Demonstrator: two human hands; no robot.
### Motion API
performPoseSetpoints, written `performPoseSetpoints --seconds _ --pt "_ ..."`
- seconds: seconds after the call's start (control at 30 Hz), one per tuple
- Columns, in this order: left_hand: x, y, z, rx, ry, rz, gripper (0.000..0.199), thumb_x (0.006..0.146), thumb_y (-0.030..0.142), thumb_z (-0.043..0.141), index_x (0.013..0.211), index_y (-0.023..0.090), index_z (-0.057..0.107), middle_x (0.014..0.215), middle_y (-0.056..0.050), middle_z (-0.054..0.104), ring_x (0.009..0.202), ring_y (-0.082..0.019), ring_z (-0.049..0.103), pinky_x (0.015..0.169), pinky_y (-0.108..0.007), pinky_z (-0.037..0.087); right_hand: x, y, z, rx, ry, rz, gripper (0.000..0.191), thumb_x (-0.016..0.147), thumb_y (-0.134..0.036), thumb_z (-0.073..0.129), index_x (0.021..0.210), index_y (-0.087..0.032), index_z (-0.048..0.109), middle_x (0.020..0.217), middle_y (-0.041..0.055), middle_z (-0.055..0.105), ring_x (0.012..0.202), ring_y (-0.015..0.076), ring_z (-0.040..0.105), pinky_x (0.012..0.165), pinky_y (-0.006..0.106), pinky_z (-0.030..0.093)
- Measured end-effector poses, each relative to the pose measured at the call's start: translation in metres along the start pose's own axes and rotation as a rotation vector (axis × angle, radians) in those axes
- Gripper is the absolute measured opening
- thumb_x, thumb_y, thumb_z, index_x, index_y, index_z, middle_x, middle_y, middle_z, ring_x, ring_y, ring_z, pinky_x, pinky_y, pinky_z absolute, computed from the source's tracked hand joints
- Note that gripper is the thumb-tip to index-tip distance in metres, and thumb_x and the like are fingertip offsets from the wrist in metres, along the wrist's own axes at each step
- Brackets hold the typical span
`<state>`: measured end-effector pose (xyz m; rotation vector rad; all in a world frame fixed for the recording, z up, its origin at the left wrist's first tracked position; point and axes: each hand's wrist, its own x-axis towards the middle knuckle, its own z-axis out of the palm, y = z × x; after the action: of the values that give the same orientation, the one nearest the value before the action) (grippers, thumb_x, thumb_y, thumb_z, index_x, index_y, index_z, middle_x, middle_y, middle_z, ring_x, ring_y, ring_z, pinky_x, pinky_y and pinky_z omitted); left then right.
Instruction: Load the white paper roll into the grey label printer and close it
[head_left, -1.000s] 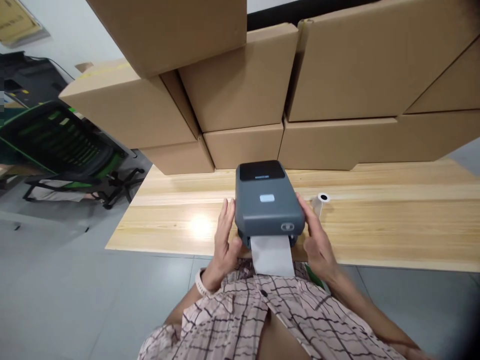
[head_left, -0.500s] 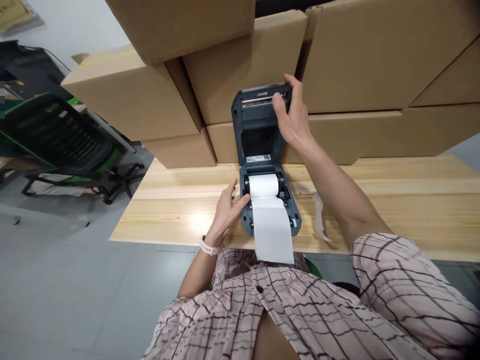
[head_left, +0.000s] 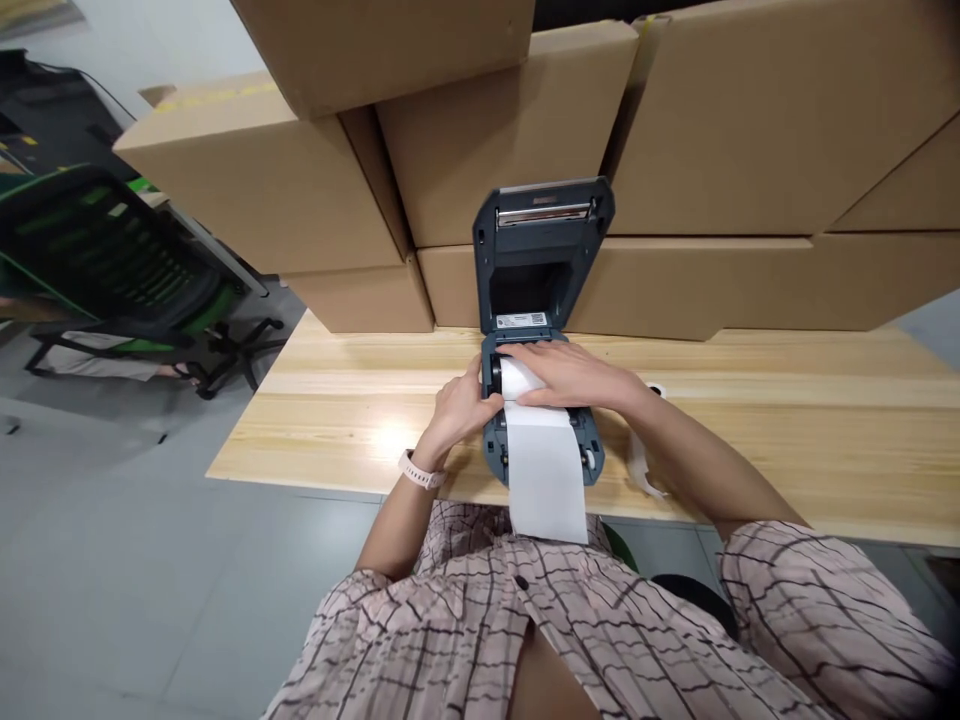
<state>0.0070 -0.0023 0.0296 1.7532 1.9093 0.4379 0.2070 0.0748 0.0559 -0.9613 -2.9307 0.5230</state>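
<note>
A dark grey label printer [head_left: 491, 440] stands on the wooden table with its lid [head_left: 544, 245] tipped up and back. Inside lies a white paper roll [head_left: 514, 380], partly hidden by my right hand. From the roll a white label strip [head_left: 546, 470] runs toward me and hangs past the front of the printer. My left hand [head_left: 459, 408] grips the printer's left side, thumb over the edge by the roll and fingers along the outside. Across the top of the roll lies my right hand [head_left: 562, 375], its fingers stretched out to the left and its thumb lower down.
Large cardboard boxes [head_left: 697, 130] are stacked behind the printer along the back of the table [head_left: 337, 400]. A crumpled white strip [head_left: 639, 465] lies right of the printer, partly under my right forearm. Off to the left, a person sits by a black and green chair [head_left: 127, 260].
My right hand has let go of the raised lid and come down onto the paper roll. The lid stays up. My left hand keeps its place at the printer's side.
</note>
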Motion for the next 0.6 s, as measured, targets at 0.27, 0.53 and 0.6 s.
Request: performPoseSetpoints --seconds 0.27,0.53,0.6 --pt "0.0 -0.001 -0.002 0.006 -0.017 0.061 0.071 0.086 0.027 0.053 0.156 0.015 0.051 0.095 -0.011 0.08 0.087 -0.034 0.075 0.08 -0.04 0.051 0.01 0.015 -0.009 0.24 -0.063 -0.063 0.113 0.078 -0.04 0.081 0.175 -0.024 0.025 0.151 0.0173 0.068 0.128 0.0408 0.07 0.107 0.054 0.055" --pt "-0.001 -0.001 -0.001 0.004 -0.027 0.027 0.079 0.085 0.027 0.051 0.163 0.015 0.046 0.089 -0.009 0.078 0.083 -0.032 0.072 0.079 -0.039 0.05 -0.082 0.074 -0.04 0.666 0.379 -0.079 0.101 0.075 -0.045 0.092 0.163 -0.042 0.044 0.143 0.0055 0.066 0.127 0.0292 0.069 0.101 0.039 0.061" --pt "0.0 -0.002 0.0 0.007 -0.019 0.033 0.081 0.084 0.028 0.051 0.164 0.015 0.045 0.087 -0.008 0.077 0.081 -0.032 0.071 0.078 -0.039 0.049 -0.092 0.092 -0.038 0.661 0.455 0.048 0.099 0.075 -0.045 0.093 0.162 -0.04 0.047 0.142 0.008 0.066 0.126 0.0303 0.069 0.099 0.04 0.062"
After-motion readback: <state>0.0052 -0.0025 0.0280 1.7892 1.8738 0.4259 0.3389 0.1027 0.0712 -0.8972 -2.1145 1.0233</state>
